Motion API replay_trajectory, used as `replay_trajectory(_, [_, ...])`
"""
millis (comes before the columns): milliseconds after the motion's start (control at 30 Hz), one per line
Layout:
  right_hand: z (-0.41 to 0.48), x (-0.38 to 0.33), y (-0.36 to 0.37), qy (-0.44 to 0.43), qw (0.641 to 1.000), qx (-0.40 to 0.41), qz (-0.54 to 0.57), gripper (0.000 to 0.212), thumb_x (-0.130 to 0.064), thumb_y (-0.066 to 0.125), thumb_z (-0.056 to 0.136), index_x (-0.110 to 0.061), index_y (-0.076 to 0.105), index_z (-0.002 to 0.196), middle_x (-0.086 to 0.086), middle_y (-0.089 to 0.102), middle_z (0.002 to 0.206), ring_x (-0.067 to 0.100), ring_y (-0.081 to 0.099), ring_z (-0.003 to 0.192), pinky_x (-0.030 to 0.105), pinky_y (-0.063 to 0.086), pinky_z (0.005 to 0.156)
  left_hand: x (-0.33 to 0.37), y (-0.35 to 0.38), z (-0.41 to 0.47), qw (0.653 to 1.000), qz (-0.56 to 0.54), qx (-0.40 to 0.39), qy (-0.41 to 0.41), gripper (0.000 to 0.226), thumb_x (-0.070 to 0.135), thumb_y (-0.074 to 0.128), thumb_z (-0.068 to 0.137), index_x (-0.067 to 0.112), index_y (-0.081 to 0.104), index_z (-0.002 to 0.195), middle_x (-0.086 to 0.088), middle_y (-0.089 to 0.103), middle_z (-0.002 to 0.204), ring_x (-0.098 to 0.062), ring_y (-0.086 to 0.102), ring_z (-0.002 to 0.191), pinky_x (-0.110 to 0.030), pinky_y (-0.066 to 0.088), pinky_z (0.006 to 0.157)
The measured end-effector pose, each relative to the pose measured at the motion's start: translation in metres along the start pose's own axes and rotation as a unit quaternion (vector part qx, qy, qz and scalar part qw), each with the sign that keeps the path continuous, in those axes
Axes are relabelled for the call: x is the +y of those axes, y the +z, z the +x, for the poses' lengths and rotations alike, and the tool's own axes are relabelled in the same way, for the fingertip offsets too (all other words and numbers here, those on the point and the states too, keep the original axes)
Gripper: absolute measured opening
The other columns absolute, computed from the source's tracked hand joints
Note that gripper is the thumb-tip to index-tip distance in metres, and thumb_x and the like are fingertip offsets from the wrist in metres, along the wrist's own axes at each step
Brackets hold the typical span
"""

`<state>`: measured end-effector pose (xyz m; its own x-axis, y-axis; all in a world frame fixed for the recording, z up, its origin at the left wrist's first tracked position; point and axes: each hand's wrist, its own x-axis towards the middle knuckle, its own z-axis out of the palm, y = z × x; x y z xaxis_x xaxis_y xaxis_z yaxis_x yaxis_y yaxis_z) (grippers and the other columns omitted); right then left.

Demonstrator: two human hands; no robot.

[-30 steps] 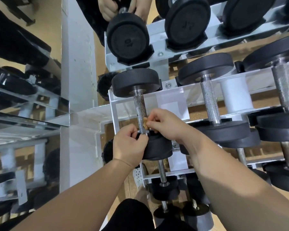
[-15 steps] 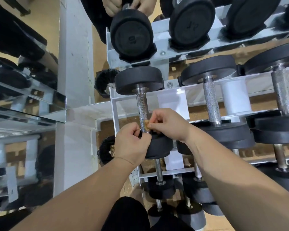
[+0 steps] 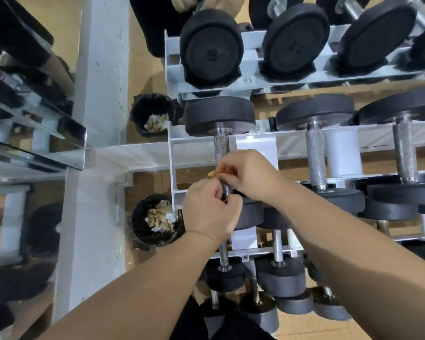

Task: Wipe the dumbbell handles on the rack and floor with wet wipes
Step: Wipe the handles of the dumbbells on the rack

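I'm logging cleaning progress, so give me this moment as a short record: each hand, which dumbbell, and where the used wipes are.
dumbbell handle: leftmost in its row on the rack, knurled metal
right hand: pinches a brown-stained wipe against the handle
left hand: grips the handle's lower end, beside the near head
bin: black-lined, on the floor left of the rack
used wipes: crumpled inside the bin

Left hand (image 3: 207, 212) and right hand (image 3: 252, 176) bare, forearms (image 3: 353, 266) uncovered to the frame's edge; black garment (image 3: 194, 320) below between them.
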<state>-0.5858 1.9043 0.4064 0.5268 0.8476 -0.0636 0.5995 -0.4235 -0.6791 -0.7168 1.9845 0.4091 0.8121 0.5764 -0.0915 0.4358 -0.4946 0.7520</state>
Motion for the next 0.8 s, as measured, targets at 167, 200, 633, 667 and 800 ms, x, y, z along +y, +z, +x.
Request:
replay_trajectory(167, [0.046,-0.009,-0.002,-0.004,0.987,0.014,-0.158,0.012,-0.022,0.059,0.088,-0.019,0.068,0.080,0.001,0.068,0.078,0.027,0.062,0.073,0.038,0.052,0.066,-0.001,-0.005,0.001,1.000,0.013,-0.021,0.019,0.033,0.029,0.050,0.076,0.020,0.023,0.058,0.004,0.033,0.060,-0.025,0.040,0.067,-0.038,0.030,0.057])
replay_trajectory(200, [0.050,-0.010,0.001,0.000,0.981,0.021,-0.192,0.012,-0.021,0.060,0.087,-0.019,0.063,0.076,0.002,0.065,0.073,0.029,0.059,0.069,0.038,0.051,0.061,-0.003,-0.005,0.000,0.999,0.006,-0.022,0.025,0.034,0.028,0.050,0.076,0.020,0.023,0.058,0.004,0.032,0.060,-0.025,0.040,0.067,-0.038,0.030,0.056])
replay_trajectory(633, [0.034,-0.031,-0.015,0.007,0.960,-0.143,-0.239,0.010,-0.018,0.064,0.087,-0.017,0.072,0.082,0.001,0.070,0.080,0.025,0.062,0.073,0.036,0.051,0.065,-0.012,-0.005,-0.003,0.995,-0.090,0.005,0.048,0.022,0.029,0.043,0.074,0.017,0.029,0.062,0.000,0.037,0.063,-0.023,0.035,0.066,-0.036,0.025,0.057])
replay_trajectory(667, [0.039,-0.029,-0.014,0.022,0.964,-0.099,-0.244,0.010,-0.018,0.065,0.089,-0.016,0.073,0.084,0.002,0.070,0.080,0.026,0.063,0.074,0.038,0.052,0.066,-0.012,-0.006,-0.003,0.993,-0.113,0.000,0.037,0.021,0.028,0.043,0.075,0.017,0.030,0.062,0.002,0.036,0.063,-0.022,0.035,0.066,-0.036,0.024,0.057])
replay_trajectory(800, [0.023,-0.034,-0.005,0.121,0.984,0.042,-0.124,0.008,-0.021,0.069,0.093,-0.017,0.076,0.093,-0.021,0.061,0.067,-0.005,0.058,0.065,0.013,0.041,0.064,-0.020,-0.019,0.002,0.961,-0.266,-0.034,-0.067,0.023,0.019,0.044,0.086,0.018,0.038,0.063,0.005,0.039,0.065,-0.012,0.038,0.065,-0.031,0.028,0.058])
